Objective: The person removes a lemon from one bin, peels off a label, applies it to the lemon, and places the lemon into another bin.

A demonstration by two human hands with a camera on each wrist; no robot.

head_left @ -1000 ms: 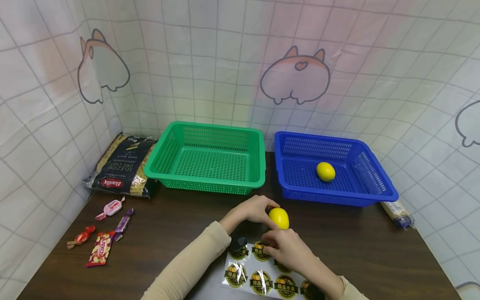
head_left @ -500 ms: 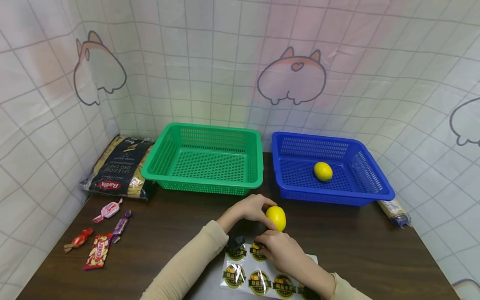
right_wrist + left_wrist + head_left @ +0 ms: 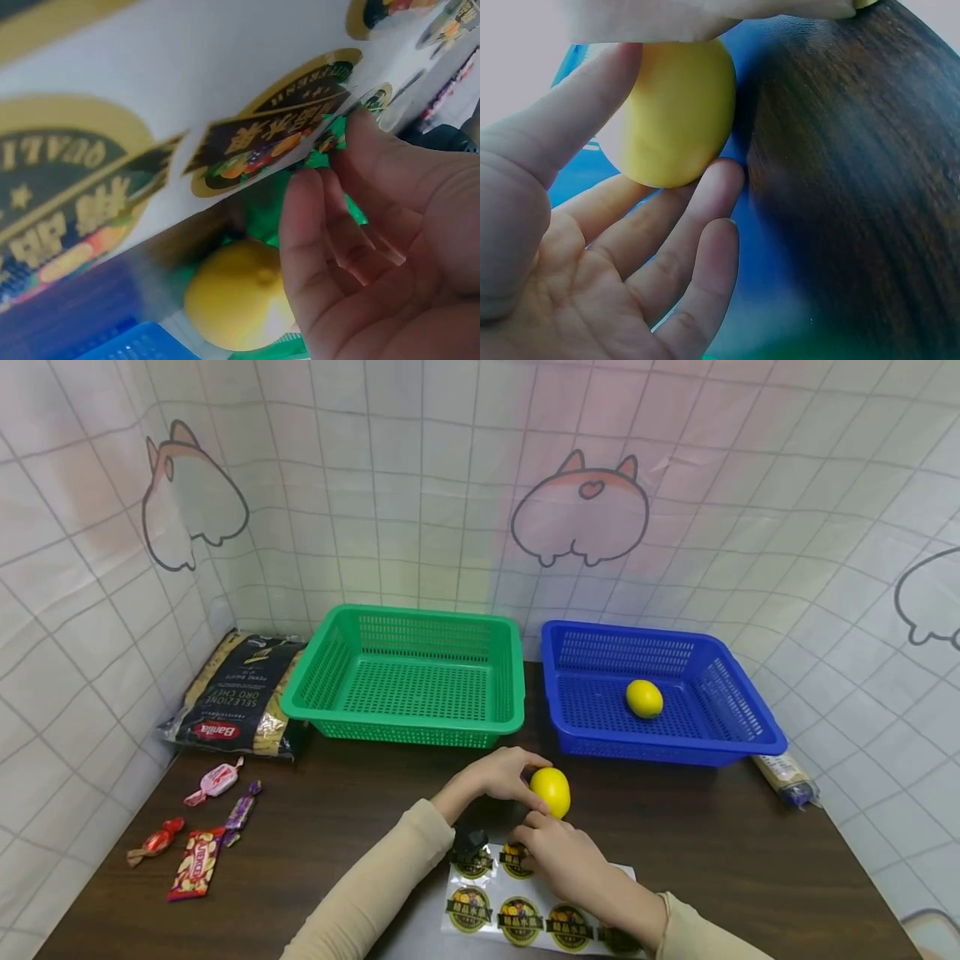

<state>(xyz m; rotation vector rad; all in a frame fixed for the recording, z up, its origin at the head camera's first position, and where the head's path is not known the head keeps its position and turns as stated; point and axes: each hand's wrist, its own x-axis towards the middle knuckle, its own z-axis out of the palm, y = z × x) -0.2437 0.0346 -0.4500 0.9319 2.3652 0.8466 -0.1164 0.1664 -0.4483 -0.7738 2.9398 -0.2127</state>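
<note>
A yellow lemon (image 3: 551, 792) stands above the dark tabletop, held by my left hand (image 3: 504, 774) between the thumb and fingers. In the left wrist view the thumb presses one side of the lemon (image 3: 679, 112), and the fingers lie along its lower side. Just in front of the fruit, my right hand (image 3: 568, 860) pinches at the far edge of a sheet of round fruit stickers (image 3: 520, 920). The right wrist view shows its thumb and forefinger at the edge of the sticker sheet (image 3: 172, 67); what exactly lies between the fingertips is partly hidden.
A green basket (image 3: 420, 727) stands at the back. Beside it, a blue basket (image 3: 660, 750) holds another lemon (image 3: 644, 699). A pasta bag (image 3: 240, 693) and several wrapped sweets (image 3: 197, 864) lie left. A small black object (image 3: 471, 842) sits by the sheet; a packet (image 3: 787, 781) lies right.
The right hand has shifted slightly at the sheet's far edge, its fingers now nearer the lemon. The left hand keeps its hold on the lemon. The head view has turned a little.
</note>
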